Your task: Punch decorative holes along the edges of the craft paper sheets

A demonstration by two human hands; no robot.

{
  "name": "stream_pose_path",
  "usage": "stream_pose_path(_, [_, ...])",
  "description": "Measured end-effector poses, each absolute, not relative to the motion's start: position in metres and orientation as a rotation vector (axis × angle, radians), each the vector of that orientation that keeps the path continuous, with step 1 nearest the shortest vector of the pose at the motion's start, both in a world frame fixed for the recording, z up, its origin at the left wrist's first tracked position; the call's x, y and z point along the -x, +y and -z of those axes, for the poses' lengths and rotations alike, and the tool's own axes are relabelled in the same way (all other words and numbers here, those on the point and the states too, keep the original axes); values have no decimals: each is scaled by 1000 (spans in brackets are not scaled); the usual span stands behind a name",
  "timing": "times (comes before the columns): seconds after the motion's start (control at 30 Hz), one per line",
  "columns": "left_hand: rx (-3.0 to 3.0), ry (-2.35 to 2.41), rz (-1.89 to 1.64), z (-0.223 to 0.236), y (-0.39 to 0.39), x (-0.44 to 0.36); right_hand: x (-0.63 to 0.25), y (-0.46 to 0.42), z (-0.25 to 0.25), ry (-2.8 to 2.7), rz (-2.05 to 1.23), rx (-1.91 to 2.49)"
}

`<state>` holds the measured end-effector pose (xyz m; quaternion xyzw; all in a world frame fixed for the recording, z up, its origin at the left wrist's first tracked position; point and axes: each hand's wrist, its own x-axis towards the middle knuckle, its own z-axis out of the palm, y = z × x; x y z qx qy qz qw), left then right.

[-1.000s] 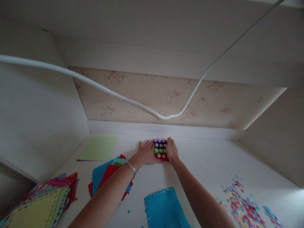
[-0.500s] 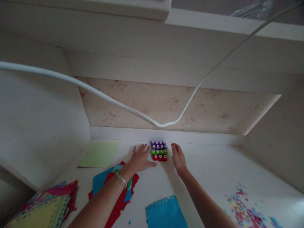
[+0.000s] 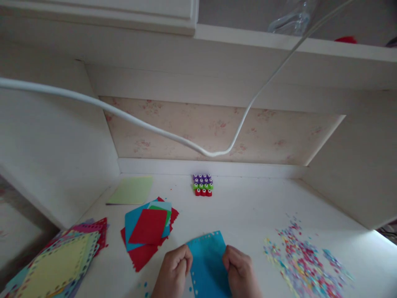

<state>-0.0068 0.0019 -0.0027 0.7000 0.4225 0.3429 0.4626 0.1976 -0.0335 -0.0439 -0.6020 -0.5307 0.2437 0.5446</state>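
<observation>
My left hand (image 3: 173,271) and my right hand (image 3: 240,271) are at the desk's near edge, both with fingers curled. They rest on the left and right sides of a blue paper sheet (image 3: 208,263) with punched holes along its edges. Whether they pinch the sheet or only press on it is unclear. A block of small paper punches (image 3: 202,184), purple, green and red in rows, stands alone near the back wall, well away from both hands.
A pile of red, blue and green sheets (image 3: 148,230) lies left of centre. A stack of punched sheets (image 3: 58,263) is at the near left, a pale green sheet (image 3: 131,190) behind it. Confetti scraps (image 3: 302,260) cover the right. A white cable (image 3: 155,128) hangs across overhead.
Both hands left the block of punches at the back and pulled toward me, landing on the blue sheet. The punches stay where they were set.
</observation>
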Motion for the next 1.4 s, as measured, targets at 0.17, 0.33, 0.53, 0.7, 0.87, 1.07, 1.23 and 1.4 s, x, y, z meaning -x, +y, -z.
stream_pose_path(0.17, [-1753,1120,-714,15,19,14,-210,-20,37,-1111,-527,1573])
stream_pose_path(0.33, [-1825,1142,-653,19,18,11,-218,-11,43,-1044,-614,1609])
stream_pose_path(0.53, [-1907,1156,-598,12,10,7,-220,-9,48,-1049,-662,1602])
stream_pose_path(0.7, [-1965,1135,-611,10,9,8,-220,-10,43,-1037,-701,1589])
stream_pose_path(0.87, [-1897,1117,-639,10,12,10,-221,-9,45,-997,-729,1589])
stream_pose_path(1.07, [-1936,1117,-625,12,12,10,-222,-9,44,-992,-732,1557])
stream_pose_path(1.23, [-1989,1124,-598,12,9,10,-223,-8,50,-1002,-748,1549])
stream_pose_path(1.4, [-2027,1127,-576,12,9,10,-223,-6,53,-1013,-747,1545])
